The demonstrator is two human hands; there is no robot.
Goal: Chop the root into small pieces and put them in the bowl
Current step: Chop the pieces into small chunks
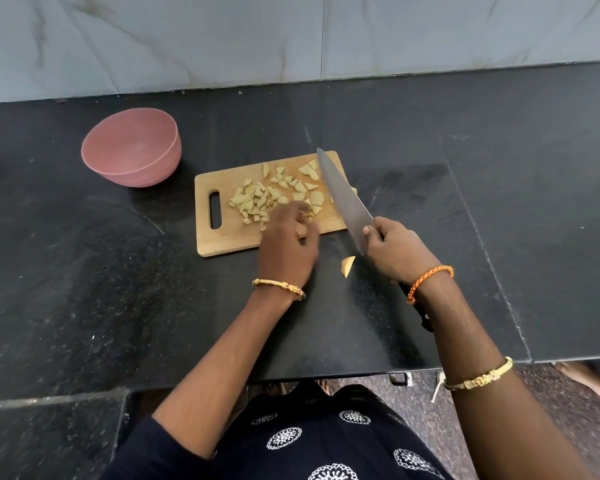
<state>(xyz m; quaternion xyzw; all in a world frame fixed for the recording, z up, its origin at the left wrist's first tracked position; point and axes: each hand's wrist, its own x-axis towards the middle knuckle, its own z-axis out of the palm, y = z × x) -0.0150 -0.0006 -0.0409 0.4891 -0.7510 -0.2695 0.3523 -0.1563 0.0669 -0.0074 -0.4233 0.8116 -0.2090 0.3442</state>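
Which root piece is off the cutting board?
The piece on the black counter, between both wrists; the others lie on the board.

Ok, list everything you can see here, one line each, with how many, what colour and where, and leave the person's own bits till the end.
bowl: one, pink, on the counter left of the board, looks empty
board: one, light wood, handle slot at its left end, mid-counter
root pieces: many, pale yellow, scattered across the board
stray piece: one, yellow-orange, on the counter just off the board's near edge
knife: one, steel blade, dark handle, blade angled over the board's right end
counter: one, black speckled stone
wall: pale grey marbled tile, behind the counter
left hand: over the pieces at the board's near edge, gold bangle at the wrist
right hand: grips the knife, orange thread at the wrist, gold bangle up the forearm
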